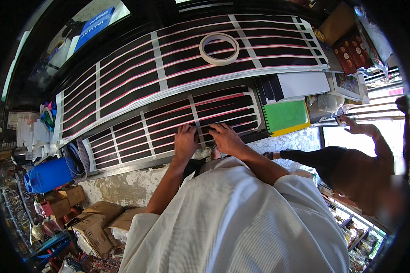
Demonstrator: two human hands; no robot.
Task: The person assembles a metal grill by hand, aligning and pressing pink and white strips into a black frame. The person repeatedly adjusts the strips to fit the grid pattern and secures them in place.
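On the narrow work surface before me lies a panel of long black strips (168,117) with white and red edges, crossed by pale tape bands. My left hand (186,141) rests on its near part, fingers bent and bunched against the strips. A short gap to the right, my right hand (227,138) has its fingers curled down onto the same panel. Whatever the fingertips of either hand pinch is too small to make out. Behind lies a larger stack of similar striped sheets (127,68), and a roll of masking tape (202,53) sits on top.
Right of the panel are a green spiral notebook (284,115) and white paper (303,85). A blue container (50,175) stands at left, above cardboard boxes (95,223). Another person (351,170) is close on my right, one arm stretched toward the bench's end.
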